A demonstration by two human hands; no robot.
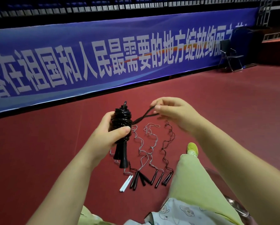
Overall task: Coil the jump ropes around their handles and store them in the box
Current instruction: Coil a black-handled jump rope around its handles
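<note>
My left hand (110, 129) grips a black jump rope (121, 120) whose cord is wound thickly round its two black handles; the handle ends point down toward the floor. A short loop of the same black cord (144, 116) runs from the coil to my right hand (173, 114), which pinches it between thumb and fingers. On the red floor below lie several uncoiled jump ropes (149, 143) with wavy cords, their black handles (152, 178) side by side, and one pair of white handles (126, 184) at the left. No box is in view.
I sit on the red floor (55, 151), with my right leg in green trousers (192, 179) stretched beside the ropes and a yellow-green shoe (192, 148) at its end. A long blue banner (103, 59) lines the wall ahead. A black folding chair (230, 54) stands far right.
</note>
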